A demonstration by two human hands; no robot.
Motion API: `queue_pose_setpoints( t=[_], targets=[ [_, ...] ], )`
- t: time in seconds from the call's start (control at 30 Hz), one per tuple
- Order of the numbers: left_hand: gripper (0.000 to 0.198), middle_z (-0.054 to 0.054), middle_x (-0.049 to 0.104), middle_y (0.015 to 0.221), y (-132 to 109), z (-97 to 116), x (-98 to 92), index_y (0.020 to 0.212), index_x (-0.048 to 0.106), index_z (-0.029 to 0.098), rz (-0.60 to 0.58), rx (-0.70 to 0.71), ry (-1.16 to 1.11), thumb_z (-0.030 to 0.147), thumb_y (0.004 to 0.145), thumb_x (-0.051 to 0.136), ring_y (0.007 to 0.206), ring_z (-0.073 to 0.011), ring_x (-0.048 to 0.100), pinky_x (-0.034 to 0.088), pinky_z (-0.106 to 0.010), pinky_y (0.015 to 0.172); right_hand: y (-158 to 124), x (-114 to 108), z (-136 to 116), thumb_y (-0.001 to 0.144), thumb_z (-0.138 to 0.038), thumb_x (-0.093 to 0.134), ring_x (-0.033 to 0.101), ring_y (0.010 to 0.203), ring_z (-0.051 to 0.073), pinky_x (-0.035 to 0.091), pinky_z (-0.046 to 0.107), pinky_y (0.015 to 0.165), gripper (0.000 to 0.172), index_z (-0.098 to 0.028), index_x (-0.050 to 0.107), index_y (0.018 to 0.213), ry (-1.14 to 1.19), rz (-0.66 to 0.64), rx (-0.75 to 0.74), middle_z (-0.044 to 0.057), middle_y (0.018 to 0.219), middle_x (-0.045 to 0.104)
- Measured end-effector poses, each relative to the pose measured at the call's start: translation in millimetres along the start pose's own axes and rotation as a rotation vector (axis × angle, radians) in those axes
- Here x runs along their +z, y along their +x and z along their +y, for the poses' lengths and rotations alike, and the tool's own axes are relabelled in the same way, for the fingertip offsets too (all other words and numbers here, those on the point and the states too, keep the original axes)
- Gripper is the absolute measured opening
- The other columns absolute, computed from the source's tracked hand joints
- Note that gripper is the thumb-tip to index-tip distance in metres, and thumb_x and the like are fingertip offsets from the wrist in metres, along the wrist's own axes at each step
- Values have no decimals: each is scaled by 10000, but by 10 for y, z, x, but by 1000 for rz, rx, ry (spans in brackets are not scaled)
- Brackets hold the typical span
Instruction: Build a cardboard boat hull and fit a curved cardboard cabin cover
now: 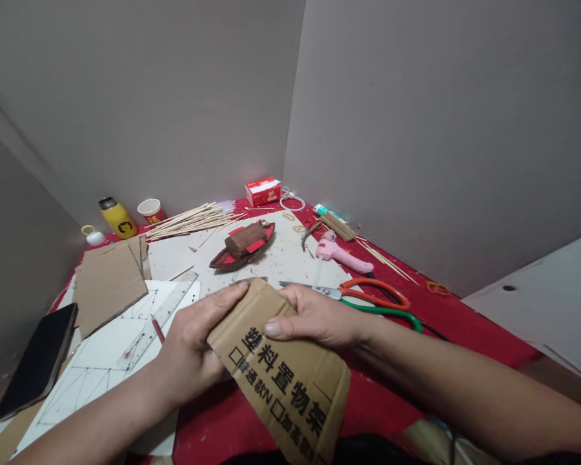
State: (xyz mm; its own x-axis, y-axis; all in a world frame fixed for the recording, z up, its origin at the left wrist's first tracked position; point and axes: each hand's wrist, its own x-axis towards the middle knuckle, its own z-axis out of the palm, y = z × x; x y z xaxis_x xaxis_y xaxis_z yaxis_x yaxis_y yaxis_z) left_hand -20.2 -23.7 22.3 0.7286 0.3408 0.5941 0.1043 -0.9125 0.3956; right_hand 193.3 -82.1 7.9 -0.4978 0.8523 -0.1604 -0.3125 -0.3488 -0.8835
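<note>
A piece of brown cardboard point(290, 374) printed with black characters is held up close to me, tilted down to the right. My left hand point(198, 329) grips its upper left edge, thumb along the top and fingers hidden behind. On the printed face rests the thumb of my right hand point(314, 316), whose fingers go behind the top edge. Scissors point(368, 297) with one orange and one green handle lie just beyond my right hand. Farther back, a small brown model boat point(244, 245) with red parts sits on a white board point(188, 255).
Left: cardboard sheets point(109, 284), a phone point(39, 358), a drawing with a ruler point(159, 316) and a red pencil point(157, 328). Behind: thin sticks point(188, 221), a yellow bottle point(119, 218), a paper cup point(151, 210), a red box point(263, 192). Right: a pink glue gun point(343, 254).
</note>
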Motion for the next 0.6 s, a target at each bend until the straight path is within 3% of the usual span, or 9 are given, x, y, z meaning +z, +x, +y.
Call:
queue_pose_setpoints(
  t=[0.1,0.23,0.3,0.4,0.6],
  targets=[
    [609,-194,523,1404,-33,-45,-24,1419,439,149,-28,156,228,235,840,606,1285,-301,513,511,-467,997,-3,-10,-19,690,-322,814,673,594,86,548,210,648,329,-97,729,915,19,-59,20,38,799,748],
    [517,-201,619,1290,-81,-139,-20,1429,407,66,-3,342,337,132,918,451,1254,-262,547,540,-422,972,-44,-72,-41,661,-343,829,691,634,114,563,227,667,435,-76,721,988,65,-97,1,58,773,747],
    [511,-228,626,1265,-81,-177,-18,1417,414,38,30,340,332,134,918,468,1239,-264,561,551,-411,959,-70,-124,-57,641,-338,841,697,635,124,571,227,647,473,-72,719,1012,51,-139,32,75,810,753],
    [505,-237,639,1237,-66,-185,-3,1393,447,45,93,299,261,149,905,527,1212,-257,586,556,-398,953,-94,-177,-75,661,-264,833,704,663,112,572,205,664,381,-89,737,985,-27,-177,45,71,859,760],
    [443,-223,688,1158,-108,-82,226,1312,516,52,154,236,-43,251,916,530,1129,-243,646,561,-355,930,-101,-134,-61,772,-218,748,686,777,91,534,178,751,240,-129,753,994,-187,-229,-158,50,863,759]
  ],
)
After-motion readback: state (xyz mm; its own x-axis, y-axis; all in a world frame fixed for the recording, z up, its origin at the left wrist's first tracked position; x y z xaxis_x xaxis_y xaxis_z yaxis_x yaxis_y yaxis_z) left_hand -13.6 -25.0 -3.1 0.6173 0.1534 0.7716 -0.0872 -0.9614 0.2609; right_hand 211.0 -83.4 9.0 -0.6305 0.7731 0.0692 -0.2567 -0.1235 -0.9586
